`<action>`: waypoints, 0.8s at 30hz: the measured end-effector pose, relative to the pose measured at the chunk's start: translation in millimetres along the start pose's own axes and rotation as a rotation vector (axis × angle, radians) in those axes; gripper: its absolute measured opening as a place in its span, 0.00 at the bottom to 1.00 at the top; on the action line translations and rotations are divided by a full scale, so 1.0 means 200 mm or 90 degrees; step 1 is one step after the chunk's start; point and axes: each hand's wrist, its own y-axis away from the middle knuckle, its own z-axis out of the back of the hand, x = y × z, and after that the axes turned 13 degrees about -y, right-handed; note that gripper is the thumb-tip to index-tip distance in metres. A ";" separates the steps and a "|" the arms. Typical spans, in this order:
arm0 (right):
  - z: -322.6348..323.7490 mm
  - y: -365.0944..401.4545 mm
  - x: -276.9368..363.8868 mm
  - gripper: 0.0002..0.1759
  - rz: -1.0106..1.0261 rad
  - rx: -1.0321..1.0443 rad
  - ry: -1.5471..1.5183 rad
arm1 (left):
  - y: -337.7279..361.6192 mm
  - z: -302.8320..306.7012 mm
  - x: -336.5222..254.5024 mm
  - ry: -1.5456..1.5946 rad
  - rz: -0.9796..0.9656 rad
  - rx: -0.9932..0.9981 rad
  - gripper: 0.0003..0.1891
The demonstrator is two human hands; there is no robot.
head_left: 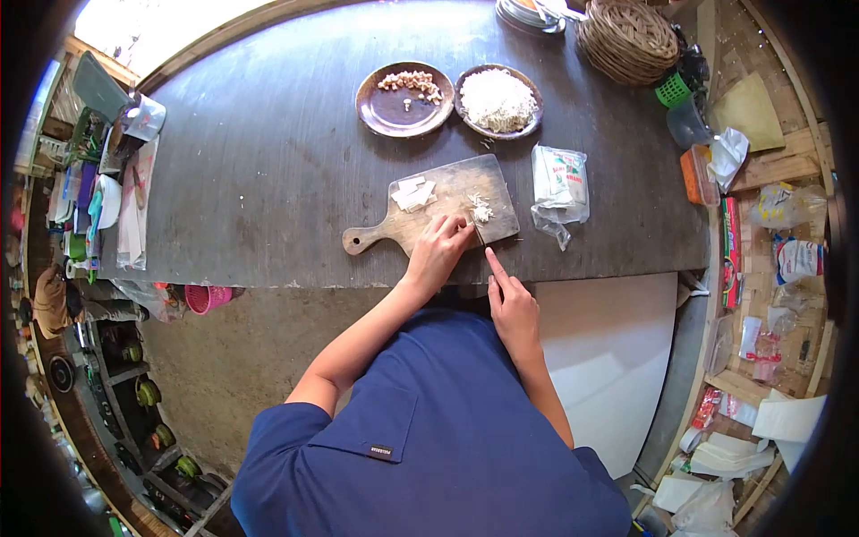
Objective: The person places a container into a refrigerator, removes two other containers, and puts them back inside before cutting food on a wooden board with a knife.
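A wooden cutting board (pixel 422 234) with a handle lies near the table's front edge. On it rest flat white food slices (pixel 412 193) and a small heap of thin white shreds (pixel 480 208). My left hand (pixel 438 246) is on the board with bent fingers pressed together; whatever is under the fingertips is hidden. A knife (pixel 480 236) is gripped in my right hand (pixel 514 309), index finger stretched along it. Its blade stands beside my left fingertips, near the shreds, and its handle is mostly covered by my hand.
Behind the board are a brown plate with chopped pieces (pixel 395 115) and a plate heaped with white shreds (pixel 498 100). A clear packet (pixel 561 183) lies to the right. Stacked woven plates (pixel 629 40) stand at the back right; another knife (pixel 138 187) lies at left.
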 end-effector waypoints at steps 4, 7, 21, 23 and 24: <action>0.00 0.04 -0.01 0.31 0.026 -0.009 0.096 | 0.01 0.02 0.01 -0.056 -0.028 0.016 0.19; 0.03 0.07 0.01 0.31 0.018 0.004 0.099 | 0.01 0.02 0.01 -0.063 -0.044 0.029 0.20; 0.08 0.04 -0.01 0.30 0.027 0.054 0.165 | 0.02 0.06 0.01 -0.053 -0.040 0.018 0.22; 0.09 0.04 -0.01 0.30 0.027 0.062 0.151 | 0.03 0.06 0.00 -0.087 -0.061 0.043 0.23; 0.08 0.04 -0.02 0.31 0.023 0.064 0.135 | 0.04 0.05 0.01 -0.086 -0.056 0.042 0.23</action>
